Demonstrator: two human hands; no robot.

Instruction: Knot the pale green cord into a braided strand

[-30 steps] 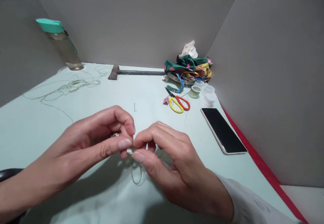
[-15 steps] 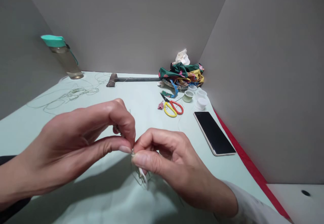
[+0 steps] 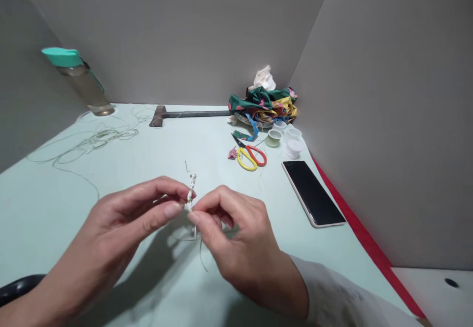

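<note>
A short white knotted cord (image 3: 191, 188) stands upright between my two hands, with small shiny bits in it. My right hand (image 3: 236, 233) pinches its lower part between thumb and forefinger. Against its left side rest the fingertips of my left hand (image 3: 140, 218), closed lightly around it; the exact contact is partly hidden. Loose thread ends (image 3: 202, 258) hang below the right fingertips, some pale and some darker green. Just beyond the cord's top, a small thin pin-like piece (image 3: 186, 166) shows above the table.
Tangled green thread (image 3: 105, 138) lies at the left near a bottle (image 3: 84, 83). A hammer (image 3: 192, 114) lies at the back. Toward the right are bundled cloth (image 3: 264, 101), scissors (image 3: 248, 153), a pink clip (image 3: 232, 153), thread spools (image 3: 274, 138) and a phone (image 3: 312, 194).
My left hand has lowered and loosened, uncovering the knotted cord it was hiding. My right hand still pinches, slightly further left. The whole view has shifted a little.
</note>
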